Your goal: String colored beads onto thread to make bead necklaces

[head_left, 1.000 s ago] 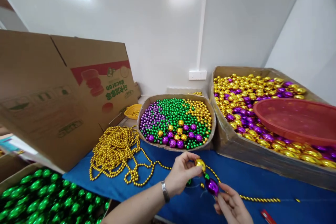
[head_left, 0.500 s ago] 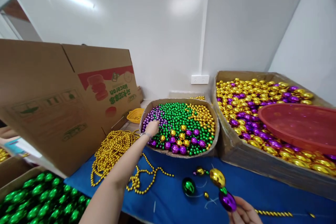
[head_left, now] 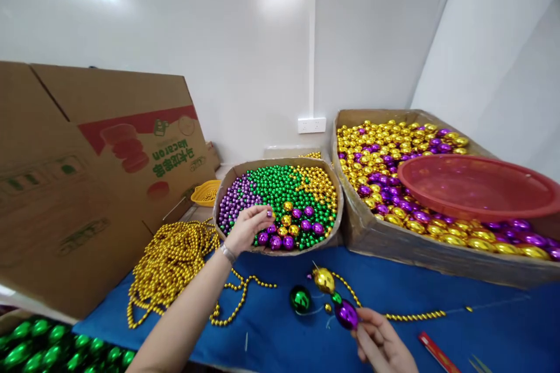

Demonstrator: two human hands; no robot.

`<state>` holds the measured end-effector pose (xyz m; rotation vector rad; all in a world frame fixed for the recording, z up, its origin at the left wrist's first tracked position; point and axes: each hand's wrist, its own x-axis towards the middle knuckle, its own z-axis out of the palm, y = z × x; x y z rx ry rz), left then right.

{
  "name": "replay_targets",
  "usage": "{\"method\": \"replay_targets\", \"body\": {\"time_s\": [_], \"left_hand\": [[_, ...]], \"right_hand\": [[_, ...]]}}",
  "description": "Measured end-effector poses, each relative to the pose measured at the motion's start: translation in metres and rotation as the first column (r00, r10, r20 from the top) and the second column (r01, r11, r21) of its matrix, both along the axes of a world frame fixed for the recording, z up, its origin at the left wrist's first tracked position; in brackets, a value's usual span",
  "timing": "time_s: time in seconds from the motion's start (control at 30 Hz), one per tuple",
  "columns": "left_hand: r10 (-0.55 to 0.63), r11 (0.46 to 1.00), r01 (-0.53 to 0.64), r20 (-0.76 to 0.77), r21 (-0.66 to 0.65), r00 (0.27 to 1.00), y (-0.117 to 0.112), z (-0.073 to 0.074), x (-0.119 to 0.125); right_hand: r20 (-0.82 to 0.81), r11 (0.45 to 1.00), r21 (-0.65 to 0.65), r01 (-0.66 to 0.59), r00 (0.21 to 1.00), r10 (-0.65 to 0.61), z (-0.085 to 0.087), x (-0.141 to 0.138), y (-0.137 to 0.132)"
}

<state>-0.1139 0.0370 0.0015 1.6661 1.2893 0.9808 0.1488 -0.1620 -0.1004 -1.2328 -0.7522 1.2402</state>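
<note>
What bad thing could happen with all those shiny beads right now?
1. The green ball lies loose on the blue cloth near the table's front edge; a bump might roll it off.
2. The right hand holds the bead string only by its purple end, so the gold bead could slide off the top.
3. The left hand reaching into the bead box could flick small beads over its low rim.

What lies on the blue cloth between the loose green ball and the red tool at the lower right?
In the head view, between the green ball and the red tool lie the strung gold and purple beads and the right hand holding them.
</note>
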Motion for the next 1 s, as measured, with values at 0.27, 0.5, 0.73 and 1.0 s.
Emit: {"method": "replay_targets", "body": {"time_s": [0.27,0.5,0.73,1.0], "left_hand": [[-0.001,0.904,0.319,0.743,-0.285,0.669,-0.073,-0.005,0.058],[0.076,0.88,0.311,0.753,-0.359,0.654,-0.085,-0.017,0.072],[0.051,0.89,0.306,0.741,-0.338,0.669,-0.092,-0.018,0.078],[-0.051,0.957,0.21,0.594,-0.201,0.803,-0.101,-0.028,0.083]], "right_hand": [[0.094,1.0,-0.007,0.03,0.995,-0.029,0.001,-0.001,-0.003],[0.168,1.0,0.02,0.017,0.986,-0.02,0.003,0.001,-0.006],[0.18,0.998,0.053,0.029,0.983,-0.038,-0.003,0.001,-0.004],[0.31,1.0,0.018,-0.009,0.951,0.003,-0.016,0.008,-0.008]]}}
